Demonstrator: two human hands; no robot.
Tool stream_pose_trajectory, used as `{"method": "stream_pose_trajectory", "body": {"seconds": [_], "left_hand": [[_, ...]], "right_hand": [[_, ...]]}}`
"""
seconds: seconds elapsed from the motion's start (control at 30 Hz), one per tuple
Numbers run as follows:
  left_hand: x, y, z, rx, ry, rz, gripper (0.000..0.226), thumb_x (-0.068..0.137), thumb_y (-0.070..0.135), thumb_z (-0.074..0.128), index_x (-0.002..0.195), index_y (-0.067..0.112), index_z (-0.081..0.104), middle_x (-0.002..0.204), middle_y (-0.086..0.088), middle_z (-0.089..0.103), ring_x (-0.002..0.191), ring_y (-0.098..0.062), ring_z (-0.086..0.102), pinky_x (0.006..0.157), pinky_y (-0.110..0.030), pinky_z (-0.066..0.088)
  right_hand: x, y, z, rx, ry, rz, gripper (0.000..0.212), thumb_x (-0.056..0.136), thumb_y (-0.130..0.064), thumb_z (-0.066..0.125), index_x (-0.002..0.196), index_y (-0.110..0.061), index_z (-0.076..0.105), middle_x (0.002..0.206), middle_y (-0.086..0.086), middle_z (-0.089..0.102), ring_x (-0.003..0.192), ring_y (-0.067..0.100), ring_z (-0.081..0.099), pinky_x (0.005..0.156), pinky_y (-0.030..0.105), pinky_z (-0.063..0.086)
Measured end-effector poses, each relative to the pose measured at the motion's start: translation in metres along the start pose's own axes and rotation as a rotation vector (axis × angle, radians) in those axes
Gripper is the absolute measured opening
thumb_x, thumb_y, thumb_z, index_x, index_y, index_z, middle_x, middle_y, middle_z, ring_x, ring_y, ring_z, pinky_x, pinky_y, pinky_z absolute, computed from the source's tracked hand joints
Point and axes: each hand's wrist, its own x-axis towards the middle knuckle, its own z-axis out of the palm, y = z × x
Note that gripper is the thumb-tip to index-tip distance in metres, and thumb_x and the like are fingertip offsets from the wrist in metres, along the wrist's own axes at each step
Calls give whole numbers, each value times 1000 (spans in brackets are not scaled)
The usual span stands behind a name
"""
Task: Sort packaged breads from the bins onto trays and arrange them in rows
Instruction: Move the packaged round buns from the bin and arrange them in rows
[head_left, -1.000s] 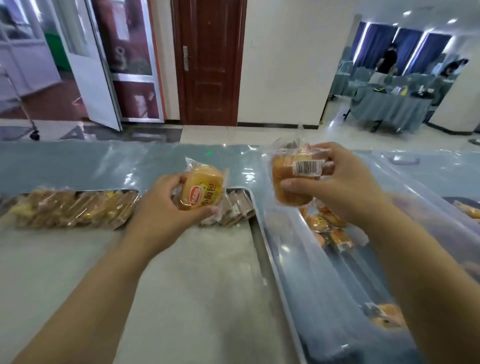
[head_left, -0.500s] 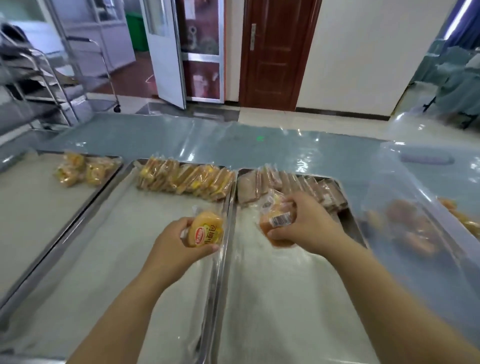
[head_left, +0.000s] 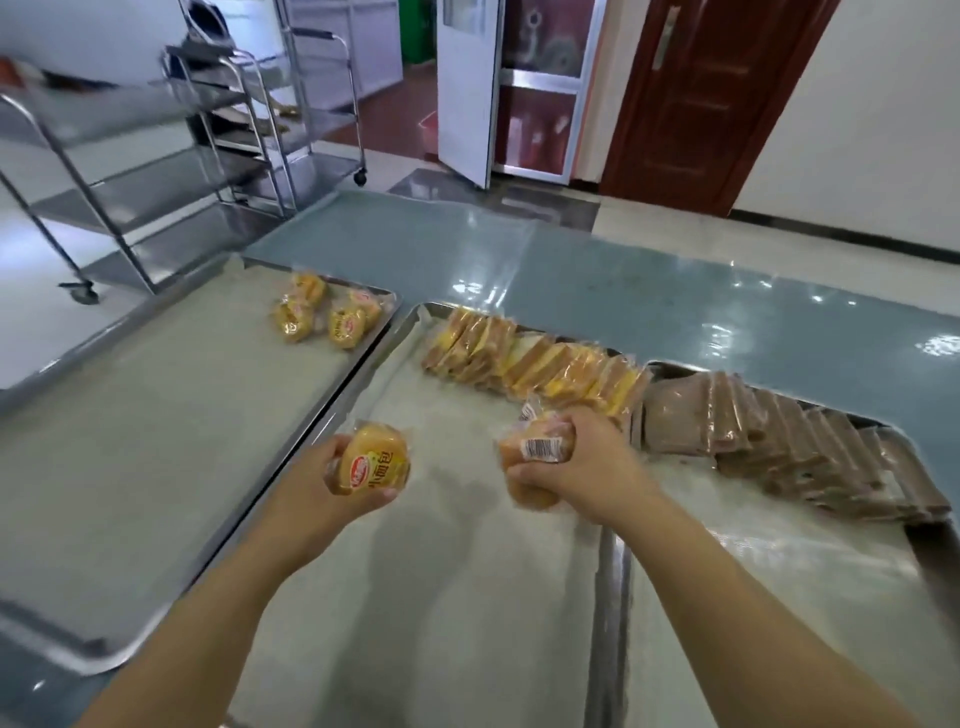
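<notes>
Just above lined trays (head_left: 441, 597): left hand (head_left: 317, 493), right hand (head_left: 587, 478) each tight around a bun (head_left: 374, 465); probably steel trolleys (head_left: 156, 171) behind.

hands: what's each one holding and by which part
Left hand holds the yellow-label bun by its edges, thumb on the near edge. Right hand grips the barcode bun around its right side.

Your left hand (head_left: 317, 499) grips a yellow bun pack (head_left: 375, 466); your right hand (head_left: 587, 467) grips a barcoded bun pack (head_left: 535, 457), both above the middle tray (head_left: 363, 374); yellow sandwich row (head_left: 535, 358) at twelve o'clock.
</notes>
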Motion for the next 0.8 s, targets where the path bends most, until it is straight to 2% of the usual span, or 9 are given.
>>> {"method": "stream_pose_trajectory", "body": {"seconds": [0.17,0.23,0.33,0.47,0.6,0.7,0.8], "left_hand": [[54,-31,-71,12,8,39,51,67,31,83,108,30,53,96,13,63,84,-5,61,64,-19,46],[75,-45,-102,11,-15,45,50,68,30,83,108,28,54,98,10,63,85,-6,61,65,-20,46],[105,-65,-146,5,-15,58,44,69,30,82,102,34,53,97,10,63,84,-7,62,65,-21,46],[151,-86,-192,8,19,48,40,72,26,80,91,39,48,93,11,62,82,-11,63,65,-24,49],[209,-103,-227,16,46,5,47,69,31,82,105,29,52,100,2,63,86,-17,64,75,-41,55],[258,-107,-243,16,76,15,46,69,32,81,105,29,52,103,1,62,87,-16,63,76,-40,54],[304,-106,-250,31,99,49,44,72,29,80,106,28,51,102,2,61,86,-13,60,73,-33,52]], "right_hand": [[43,-65,64,55,14,24,65,59,-54,83,108,-24,52,102,-4,55,84,12,55,63,26,45],[57,-93,89,73,36,38,66,56,-57,82,104,-23,53,99,-3,57,83,13,57,64,27,46],[82,-134,127,114,26,54,75,48,-68,76,104,-24,54,96,-2,59,82,15,60,67,31,50],[122,-182,165,86,-12,39,80,41,-81,67,96,-23,57,90,0,63,74,15,62,59,32,50],[165,-228,184,28,-80,31,69,48,-73,70,100,-32,51,97,-9,60,81,10,62,71,36,57],[207,-262,194,-44,-84,-35,62,59,-56,81,105,-31,47,105,-10,56,94,12,58,80,33,51],[250,-291,211,-106,-73,-133,71,61,-47,83,118,-25,48,116,-4,55,106,18,54,90,38,49]]}}
